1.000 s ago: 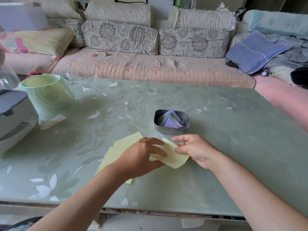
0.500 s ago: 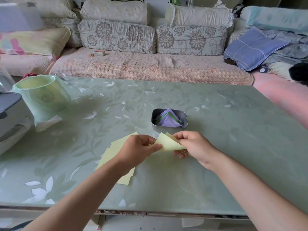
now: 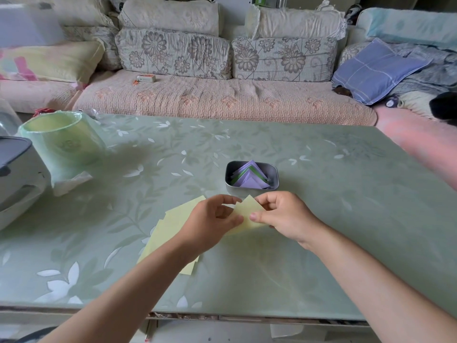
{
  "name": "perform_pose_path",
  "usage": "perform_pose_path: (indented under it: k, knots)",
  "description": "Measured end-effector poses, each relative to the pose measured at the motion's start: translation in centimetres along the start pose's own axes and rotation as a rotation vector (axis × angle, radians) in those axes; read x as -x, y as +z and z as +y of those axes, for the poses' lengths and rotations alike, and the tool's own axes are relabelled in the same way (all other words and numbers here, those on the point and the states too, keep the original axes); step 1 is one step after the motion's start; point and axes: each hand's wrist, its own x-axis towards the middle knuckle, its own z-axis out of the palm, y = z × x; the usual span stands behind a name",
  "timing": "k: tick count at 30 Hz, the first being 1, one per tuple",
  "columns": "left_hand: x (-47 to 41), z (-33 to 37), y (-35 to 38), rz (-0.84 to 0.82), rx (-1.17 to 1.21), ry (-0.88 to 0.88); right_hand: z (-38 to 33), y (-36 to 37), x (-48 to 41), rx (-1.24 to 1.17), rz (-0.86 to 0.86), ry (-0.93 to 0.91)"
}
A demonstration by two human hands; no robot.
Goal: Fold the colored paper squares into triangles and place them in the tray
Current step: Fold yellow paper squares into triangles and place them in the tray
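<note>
Pale yellow paper sheet (image 3: 247, 212): you hold it between both hands, raised off the bench (image 3: 346, 206) at the middle of its near half. One corner of the sheet points up and toward the far side. It appears doubled over, though the crease is hidden by your fingers and its state cannot be confirmed.

Left hand (image 3: 212, 224): thumb and curled fingers pinch the left edge of the sheet.

Right hand (image 3: 284, 216): the thumb presses on the near face of the sheet and the curled fingers close behind its right edge, so this hand is clamped on the sheet as well.

Stack of yellow squares (image 3: 170, 226): it lies flat on the bench just left of and below your left hand, partly covered by your left wrist and forearm. The sheets are fanned slightly out of line.

Tray (image 3: 250, 191): a small grey metal tray with rounded corners stands on the bench just beyond your hands, apart from them. It holds folded triangles (image 3: 249, 178), purple with green edges showing between them, leaning against one another.

Far left of the bench: a pale green wrapped roll (image 3: 64, 147) stands upright, beside a white and grey appliance (image 3: 17, 174) at the frame edge.

Beyond the bench: a sofa (image 3: 222, 100) with floral cushions, a small box (image 3: 146, 78) on its seat and a blue pillow (image 3: 376, 70) at the right.
</note>
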Motion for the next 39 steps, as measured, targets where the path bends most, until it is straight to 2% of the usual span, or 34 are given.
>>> perform_pose_path:
  k: [4, 12, 19, 27, 34, 39]
  knots:
    - [-0.2, -0.3, 0.1, 0.067, -0.002, 0.001, 0.0, 0.1, 0.0, -0.008, -0.046, 0.028]
    - [-0.3, -0.4, 0.5, 0.131, -0.108, 0.014, 0.8, 0.0, -0.4, 0.057, 0.004, 0.029]
    - [-0.2, -0.1, 0.7, 0.218, -0.046, 0.015, 1.0, 0.4, -0.5, 0.035, 0.022, 0.004]
    - [0.1, -0.1, 1.1, 0.226, -0.019, 0.053, 1.2, 0.5, -0.5, 0.051, 0.061, -0.057]
    - [0.2, 0.2, 1.3, 0.265, -0.029, 0.049, 1.4, 1.1, -0.3, 0.208, 0.069, -0.189]
    - [0.1, 0.2, 1.3, 0.277, 0.050, 0.015, 1.2, 1.3, -0.2, 0.160, 0.091, -0.195]
